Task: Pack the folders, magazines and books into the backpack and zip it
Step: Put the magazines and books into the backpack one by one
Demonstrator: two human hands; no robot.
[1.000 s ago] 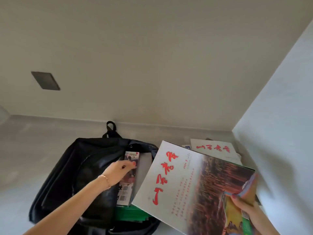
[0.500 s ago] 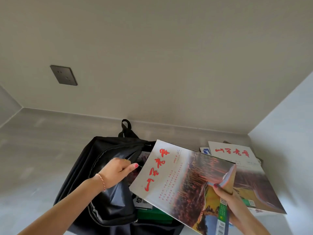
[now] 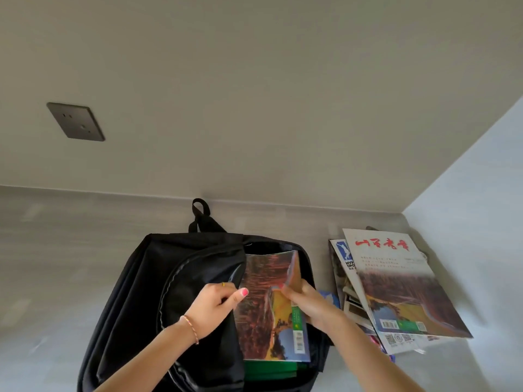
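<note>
A black backpack (image 3: pixel 158 278) lies open on the grey surface. My left hand (image 3: pixel 216 306) grips its front flap and holds it back. My right hand (image 3: pixel 307 302) holds a magazine (image 3: pixel 266 309) with a reddish landscape cover, lying inside the open compartment. Something green (image 3: pixel 268 370) shows beneath the magazine's near edge. A stack of magazines (image 3: pixel 396 290) lies to the right of the bag; the top one has red characters on a white cover.
A wall runs behind the backpack, with a dark socket plate (image 3: pixel 75 121) at upper left. A white side wall (image 3: pixel 481 207) closes in on the right, next to the magazine stack. Bare grey surface (image 3: pixel 56 264) extends left of the bag.
My right hand has swung the magazine left and down from above the bag into the open compartment. My left hand keeps hold of the flap.
</note>
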